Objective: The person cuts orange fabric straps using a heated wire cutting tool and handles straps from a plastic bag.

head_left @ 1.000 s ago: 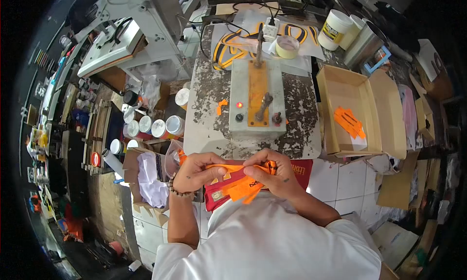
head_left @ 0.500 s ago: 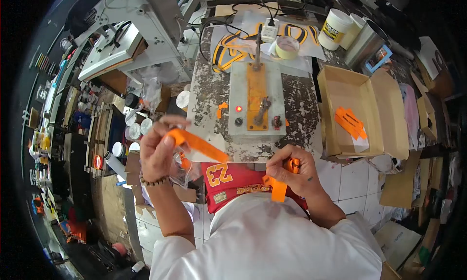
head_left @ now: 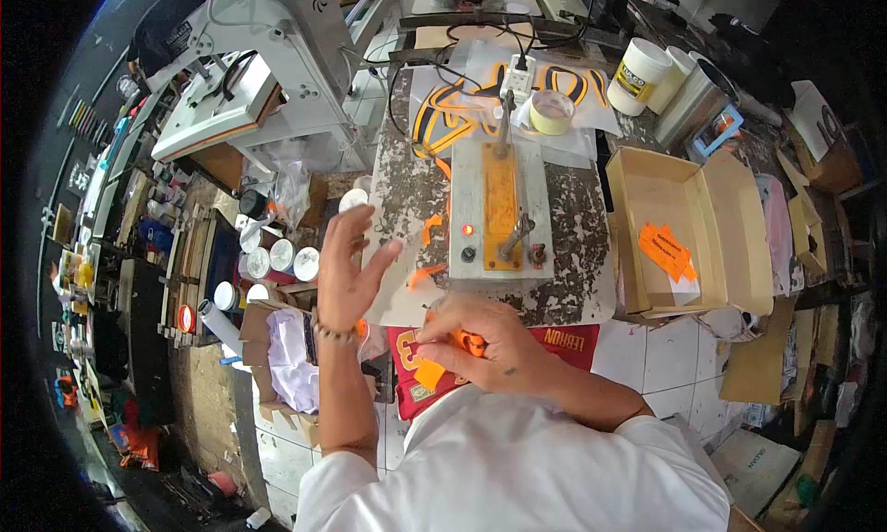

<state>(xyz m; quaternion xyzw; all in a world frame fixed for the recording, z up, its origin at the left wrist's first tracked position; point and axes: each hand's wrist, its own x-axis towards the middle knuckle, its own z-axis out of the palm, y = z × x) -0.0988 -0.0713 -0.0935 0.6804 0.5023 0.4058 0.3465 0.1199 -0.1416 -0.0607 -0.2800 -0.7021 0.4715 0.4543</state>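
Before the grey benchtop device (head_left: 500, 204), the right hand (head_left: 482, 341) pinches orange strips (head_left: 429, 375), likely keeping them bunched, while the left hand (head_left: 349, 269) spreads empty.

worktable (head_left: 584, 255), top worn, flaking | centre: grey box-shaped device (head_left: 469, 190) | 12 o'clock: white sheet (head_left: 580, 135) bearing black-and-orange bands | 8 o'clock: orange scrap (head_left: 431, 227) | 7 o'clock: orange strip (head_left: 427, 274), blurred, contact unclear

Red garment (head_left: 565, 341): "LEBRON", yellow numeral 3
White tub (head_left: 637, 78): label ending "ULCO", first letter unclear
Carton (head_left: 756, 463): "GILDAN"
Orange tabs (head_left: 665, 251): black lettering, too small to read
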